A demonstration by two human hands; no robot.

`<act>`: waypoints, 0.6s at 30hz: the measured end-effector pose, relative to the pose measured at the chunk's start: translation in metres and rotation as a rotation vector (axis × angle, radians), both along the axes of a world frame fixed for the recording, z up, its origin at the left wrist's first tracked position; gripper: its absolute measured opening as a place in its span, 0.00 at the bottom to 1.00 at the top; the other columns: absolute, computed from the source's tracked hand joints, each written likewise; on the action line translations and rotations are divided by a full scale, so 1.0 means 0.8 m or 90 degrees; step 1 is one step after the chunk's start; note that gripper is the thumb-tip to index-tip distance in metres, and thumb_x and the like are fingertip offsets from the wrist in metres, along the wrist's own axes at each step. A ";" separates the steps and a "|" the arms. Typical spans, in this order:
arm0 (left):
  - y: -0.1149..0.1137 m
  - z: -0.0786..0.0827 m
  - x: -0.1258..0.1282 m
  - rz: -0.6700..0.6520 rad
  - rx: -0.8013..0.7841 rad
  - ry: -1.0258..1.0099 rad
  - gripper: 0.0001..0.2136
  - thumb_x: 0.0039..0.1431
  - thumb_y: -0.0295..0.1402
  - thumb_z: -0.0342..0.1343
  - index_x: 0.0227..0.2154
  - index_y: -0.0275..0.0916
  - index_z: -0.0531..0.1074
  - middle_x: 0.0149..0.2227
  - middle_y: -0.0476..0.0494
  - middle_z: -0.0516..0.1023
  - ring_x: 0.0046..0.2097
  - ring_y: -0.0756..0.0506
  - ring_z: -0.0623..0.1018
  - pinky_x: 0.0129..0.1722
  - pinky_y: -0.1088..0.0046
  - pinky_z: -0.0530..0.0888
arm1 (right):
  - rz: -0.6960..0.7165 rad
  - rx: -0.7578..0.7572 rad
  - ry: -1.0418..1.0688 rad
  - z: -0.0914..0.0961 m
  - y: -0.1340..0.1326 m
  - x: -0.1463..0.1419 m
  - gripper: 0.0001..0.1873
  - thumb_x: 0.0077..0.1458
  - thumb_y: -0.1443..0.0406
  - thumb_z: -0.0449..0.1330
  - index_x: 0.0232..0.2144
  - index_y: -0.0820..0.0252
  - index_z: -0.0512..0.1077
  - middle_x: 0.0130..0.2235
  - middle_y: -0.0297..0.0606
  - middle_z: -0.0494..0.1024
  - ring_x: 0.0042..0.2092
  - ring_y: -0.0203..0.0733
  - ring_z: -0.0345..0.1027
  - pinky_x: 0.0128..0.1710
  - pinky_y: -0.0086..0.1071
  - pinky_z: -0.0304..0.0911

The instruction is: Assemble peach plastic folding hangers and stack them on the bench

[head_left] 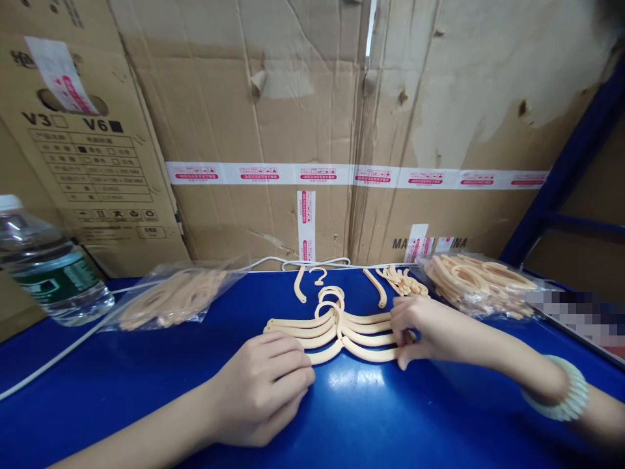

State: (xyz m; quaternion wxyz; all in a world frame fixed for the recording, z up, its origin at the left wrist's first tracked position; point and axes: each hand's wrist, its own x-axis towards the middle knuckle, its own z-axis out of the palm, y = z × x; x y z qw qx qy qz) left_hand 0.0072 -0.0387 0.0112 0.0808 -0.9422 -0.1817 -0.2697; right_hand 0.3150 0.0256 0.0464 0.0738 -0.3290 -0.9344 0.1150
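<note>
Several cream plastic hangers point(319, 334) lie overlapped in a row on the blue table, their hooks pointing to the back. My left hand point(263, 384) is closed around the left arm ends of the nearest ones. At the right ends, my right hand point(420, 329) pinches the arms between thumb and fingers. Behind the row lie a loose hook point(318, 276), a curved arm piece point(299, 285) to its left and another arm piece point(375, 287) to its right. A small heap of hooks point(403, 281) sits just beyond my right hand. My fingers hide the hanger tips.
A clear bag of cream parts point(176, 296) lies at left, another bag point(481, 280) at right. A water bottle point(51, 267) stands at far left, near a white cable point(53, 361). Cardboard point(263, 221) walls the back; a blue metal frame point(561, 163) rises at right.
</note>
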 end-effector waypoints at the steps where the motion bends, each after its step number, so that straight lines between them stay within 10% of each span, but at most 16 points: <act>1: 0.000 0.001 0.001 0.000 0.003 0.001 0.10 0.59 0.21 0.49 0.38 0.35 0.74 0.33 0.40 0.80 0.34 0.42 0.77 0.37 0.64 0.75 | 0.001 0.006 -0.004 0.001 -0.001 -0.001 0.10 0.45 0.63 0.74 0.22 0.61 0.78 0.25 0.36 0.76 0.31 0.40 0.68 0.31 0.31 0.60; 18: 0.000 -0.002 -0.001 0.094 -0.023 -0.017 0.09 0.60 0.21 0.50 0.39 0.35 0.72 0.35 0.40 0.80 0.38 0.41 0.78 0.41 0.60 0.75 | -0.093 0.091 -0.039 0.000 -0.005 -0.003 0.07 0.51 0.75 0.64 0.27 0.60 0.73 0.29 0.35 0.77 0.31 0.40 0.70 0.31 0.29 0.57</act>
